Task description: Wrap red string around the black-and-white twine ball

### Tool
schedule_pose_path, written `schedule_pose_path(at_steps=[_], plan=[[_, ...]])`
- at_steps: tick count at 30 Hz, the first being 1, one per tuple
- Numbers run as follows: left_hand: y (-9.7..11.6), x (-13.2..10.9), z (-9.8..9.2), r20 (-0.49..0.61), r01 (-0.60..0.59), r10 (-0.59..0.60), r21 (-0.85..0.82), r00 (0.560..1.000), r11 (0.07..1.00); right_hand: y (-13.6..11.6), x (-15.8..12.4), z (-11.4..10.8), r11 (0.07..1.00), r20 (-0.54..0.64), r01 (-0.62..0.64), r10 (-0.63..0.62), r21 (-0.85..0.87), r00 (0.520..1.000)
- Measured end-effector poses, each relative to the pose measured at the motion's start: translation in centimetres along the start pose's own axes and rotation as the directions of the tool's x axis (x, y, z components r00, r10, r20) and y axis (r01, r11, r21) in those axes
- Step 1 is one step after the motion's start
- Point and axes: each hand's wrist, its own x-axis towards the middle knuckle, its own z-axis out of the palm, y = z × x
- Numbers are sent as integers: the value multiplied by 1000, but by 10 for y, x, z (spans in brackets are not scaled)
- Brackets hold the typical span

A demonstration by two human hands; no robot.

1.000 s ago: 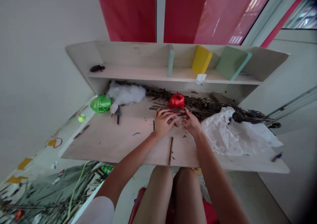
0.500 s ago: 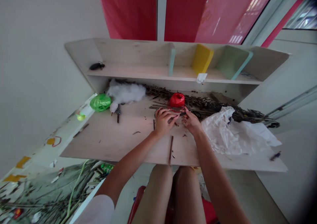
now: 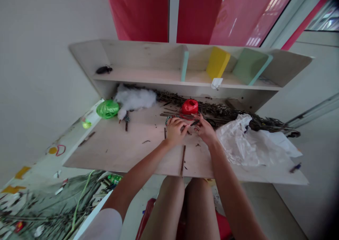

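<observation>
Over the middle of the desk my left hand (image 3: 175, 131) is closed around a short brown twig (image 3: 183, 128). A bit of dark and pale patterned cord or wrapping (image 3: 167, 119) shows past its knuckles. Close on the right, my right hand (image 3: 206, 129) pinches a slim dark piece (image 3: 195, 123) whose tip points at the twig; its kind is not clear. Just behind both hands sits a red ball of plastic twine (image 3: 190, 106), with a strand looping at its base. Several thin sticks (image 3: 172, 113) lie beside it.
White stuffing (image 3: 136, 98) and a green twine ball (image 3: 107, 109) are at the back left, near a wrapped stick (image 3: 126, 121). Dried branches (image 3: 219, 110) line the back. Crumpled white plastic (image 3: 243, 144) lies right. One stick (image 3: 183, 160) lies by the front edge.
My fingers have shifted slightly around the twig, and the dark piece in my right hand is tilted more. The patterned wrapping by my left knuckles shows more clearly.
</observation>
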Motion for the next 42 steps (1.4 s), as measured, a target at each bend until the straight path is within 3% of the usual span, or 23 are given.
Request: schedule_pose_path(at_steps=[8,17,24,30,37,42], plan=[[-1,0,1,-29,16,-16,4,999,1000,-2,-3,2,998,16,13,-12,-54,1000],[-2,1,0,-61,38,-38,-1,997,999,0,3,-2,1000,-94,5,-4,6,996],[-1,2,-1,-48,46,-47,-27,998,999,-8,0,-4,992,-51,0,7,126,999],[-3,3,-1,-34,65,-66,-18,997,998,-8,2,-6,992,-36,-24,29,126,999],[1,1,-3,19,-21,21,-8,1000,1000,-7,5,-12,973,-148,-8,42,229,988],[2,-1,-3,5,-40,40,-6,999,999,-6,3,-13,966,-117,33,-3,255,993]])
